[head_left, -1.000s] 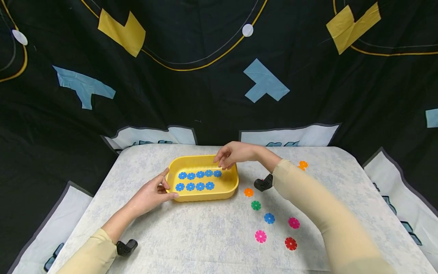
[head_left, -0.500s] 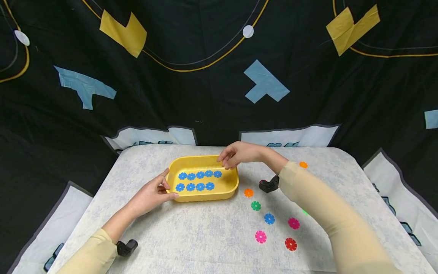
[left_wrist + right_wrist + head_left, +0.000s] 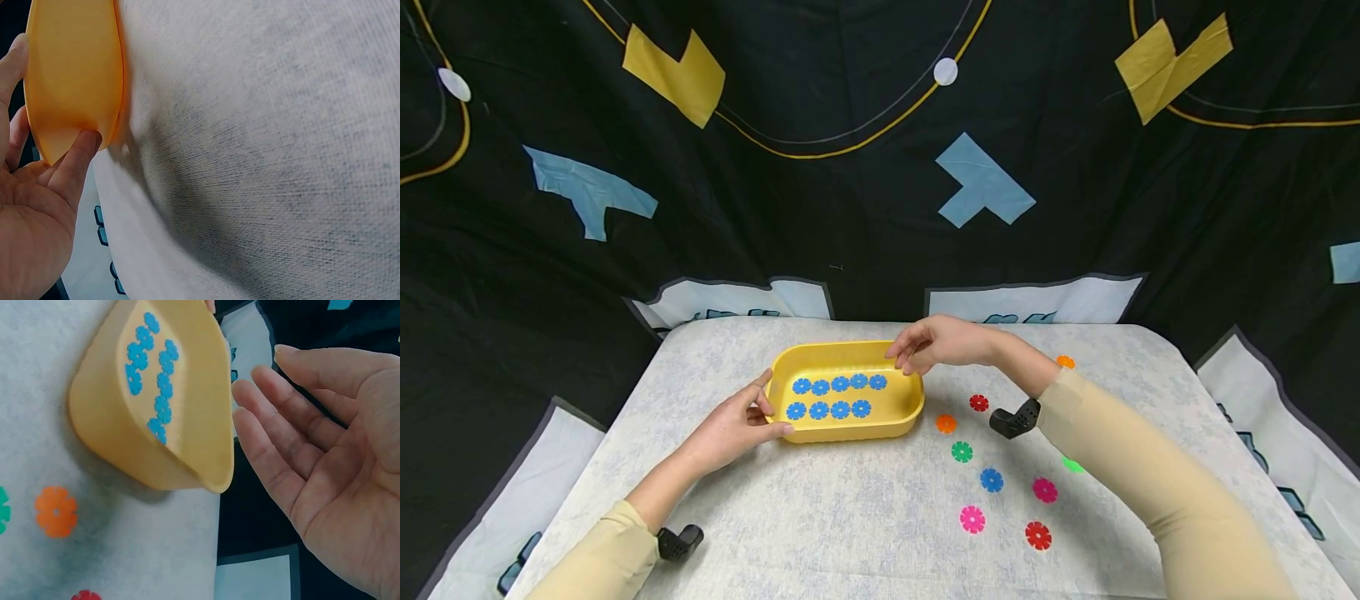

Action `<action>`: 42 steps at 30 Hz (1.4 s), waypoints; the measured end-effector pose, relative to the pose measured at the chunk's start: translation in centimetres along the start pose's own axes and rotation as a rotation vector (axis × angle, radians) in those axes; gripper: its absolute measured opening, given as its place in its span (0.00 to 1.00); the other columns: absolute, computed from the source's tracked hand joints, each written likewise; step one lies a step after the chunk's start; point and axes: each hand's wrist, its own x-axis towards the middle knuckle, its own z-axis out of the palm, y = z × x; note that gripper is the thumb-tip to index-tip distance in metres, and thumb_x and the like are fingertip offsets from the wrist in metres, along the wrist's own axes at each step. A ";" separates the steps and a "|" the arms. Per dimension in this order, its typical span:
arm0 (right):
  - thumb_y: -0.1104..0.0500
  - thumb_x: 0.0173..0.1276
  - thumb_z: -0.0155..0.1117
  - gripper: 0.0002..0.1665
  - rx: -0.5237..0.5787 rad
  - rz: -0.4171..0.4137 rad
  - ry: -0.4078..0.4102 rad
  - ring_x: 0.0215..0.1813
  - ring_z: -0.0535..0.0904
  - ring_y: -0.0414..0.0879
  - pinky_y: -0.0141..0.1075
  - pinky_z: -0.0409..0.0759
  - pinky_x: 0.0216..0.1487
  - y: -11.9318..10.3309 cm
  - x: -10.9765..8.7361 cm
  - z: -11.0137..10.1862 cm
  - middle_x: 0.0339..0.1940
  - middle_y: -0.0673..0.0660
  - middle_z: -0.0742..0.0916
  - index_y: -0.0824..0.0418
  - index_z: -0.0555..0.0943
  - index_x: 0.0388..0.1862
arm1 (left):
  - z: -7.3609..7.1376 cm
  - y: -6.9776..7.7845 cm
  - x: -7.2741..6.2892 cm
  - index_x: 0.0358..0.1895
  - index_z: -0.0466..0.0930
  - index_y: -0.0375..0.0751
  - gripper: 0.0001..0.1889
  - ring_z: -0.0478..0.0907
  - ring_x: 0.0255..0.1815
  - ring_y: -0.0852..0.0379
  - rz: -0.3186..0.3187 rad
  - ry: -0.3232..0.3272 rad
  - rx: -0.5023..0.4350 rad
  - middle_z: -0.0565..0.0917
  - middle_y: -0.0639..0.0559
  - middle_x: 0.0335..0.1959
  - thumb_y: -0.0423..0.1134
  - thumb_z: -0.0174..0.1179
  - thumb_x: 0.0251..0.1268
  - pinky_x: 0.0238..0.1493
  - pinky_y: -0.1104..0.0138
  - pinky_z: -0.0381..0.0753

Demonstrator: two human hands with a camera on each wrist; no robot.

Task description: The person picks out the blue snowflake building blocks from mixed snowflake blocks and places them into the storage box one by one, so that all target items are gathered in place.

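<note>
A yellow plastic tray with rounded corners rests on the table. On its floor lie two rows of blue notched flower-shaped discs. My left hand grips the tray's left end; in the left wrist view the thumb presses the yellow wall and the other fingers reach round the far side. Over the tray's back right corner hovers my right hand. In the right wrist view its fingers are loosely bent and hold nothing, beside the tray's end.
Right of the tray, loose discs are scattered on the cloth: orange, green, blue, pink and red among them. A light green disc is partly behind the right sleeve. A black curtain hangs behind the table.
My right hand has drifted right, from over the tray's inside to its right back corner. The red disc near the wrist has come into full view. My left hand stays put.
</note>
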 end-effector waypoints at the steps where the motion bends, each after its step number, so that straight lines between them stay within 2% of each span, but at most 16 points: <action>1: 0.61 0.72 0.68 0.18 0.001 0.001 0.006 0.56 0.81 0.59 0.45 0.84 0.56 0.2 -0.2 0.0 0.51 0.55 0.87 0.59 0.82 0.60 | 0.0 0.0 0.0 0.40 0.71 0.42 0.27 0.81 0.58 0.47 -0.001 0.000 -0.004 0.52 0.41 0.83 0.56 0.76 0.57 0.49 0.63 0.81; 4: 0.61 0.72 0.68 0.18 0.014 0.008 0.029 0.56 0.80 0.60 0.48 0.84 0.57 0.9 -0.8 0.1 0.52 0.57 0.87 0.58 0.83 0.59 | 0.0 -0.1 0.0 0.40 0.71 0.42 0.26 0.81 0.58 0.47 0.004 0.001 -0.016 0.52 0.41 0.83 0.55 0.76 0.57 0.50 0.63 0.82; 7: 0.61 0.72 0.68 0.18 0.032 0.020 0.054 0.54 0.81 0.58 0.49 0.83 0.58 1.7 -1.5 0.1 0.54 0.61 0.86 0.58 0.83 0.59 | 0.1 -0.2 0.0 0.41 0.71 0.41 0.26 0.81 0.58 0.47 0.012 0.003 -0.020 0.52 0.41 0.83 0.55 0.76 0.57 0.51 0.63 0.82; 13: 0.62 0.73 0.65 0.19 0.047 0.015 0.084 0.50 0.81 0.56 0.43 0.84 0.54 3.2 -3.6 0.3 0.52 0.63 0.85 0.63 0.81 0.61 | 0.1 -0.2 0.0 0.41 0.71 0.41 0.26 0.81 0.58 0.47 0.016 0.006 -0.012 0.53 0.40 0.83 0.55 0.76 0.57 0.53 0.63 0.82; 17: 0.61 0.73 0.66 0.18 0.034 0.024 0.103 0.51 0.81 0.58 0.41 0.84 0.51 4.2 -5.0 0.8 0.51 0.62 0.86 0.62 0.82 0.60 | 0.1 0.0 -0.1 0.40 0.70 0.42 0.26 0.81 0.59 0.46 0.021 0.008 -0.001 0.53 0.40 0.83 0.55 0.76 0.58 0.55 0.61 0.83; 22: 0.59 0.73 0.67 0.15 0.015 0.039 0.120 0.53 0.80 0.64 0.53 0.83 0.55 5.6 -6.7 1.6 0.50 0.59 0.87 0.56 0.84 0.58 | 0.1 0.0 -0.2 0.41 0.71 0.40 0.27 0.81 0.56 0.48 0.038 0.018 0.011 0.53 0.41 0.83 0.55 0.76 0.58 0.55 0.61 0.83; 24: 0.59 0.74 0.67 0.15 0.004 0.036 0.124 0.52 0.81 0.62 0.57 0.82 0.57 6.2 -7.4 1.9 0.50 0.58 0.87 0.56 0.84 0.57 | 0.1 -0.1 -0.2 0.41 0.71 0.39 0.27 0.81 0.54 0.48 0.044 0.021 0.013 0.53 0.41 0.83 0.56 0.75 0.58 0.53 0.61 0.82; 31: 0.58 0.72 0.69 0.17 -0.028 0.060 0.165 0.50 0.83 0.52 0.40 0.84 0.54 8.0 -9.4 2.6 0.51 0.62 0.87 0.59 0.84 0.57 | 0.1 0.1 -0.1 0.40 0.72 0.40 0.27 0.81 0.52 0.51 0.039 0.024 0.043 0.54 0.40 0.82 0.56 0.75 0.58 0.52 0.61 0.82; 37: 0.58 0.72 0.70 0.19 -0.036 0.066 0.185 0.50 0.83 0.50 0.42 0.84 0.53 9.0 -10.5 3.1 0.54 0.62 0.86 0.62 0.83 0.59 | 0.1 0.1 -0.1 0.39 0.72 0.42 0.26 0.80 0.50 0.52 0.031 0.020 0.044 0.54 0.40 0.82 0.56 0.75 0.58 0.50 0.63 0.81; 42: 0.57 0.71 0.71 0.19 -0.044 0.085 0.188 0.53 0.82 0.50 0.41 0.84 0.52 9.6 -11.4 3.7 0.58 0.59 0.85 0.60 0.83 0.59 | 0.0 0.2 0.0 0.39 0.72 0.43 0.26 0.79 0.49 0.52 0.023 0.015 0.040 0.54 0.40 0.82 0.58 0.75 0.57 0.48 0.65 0.81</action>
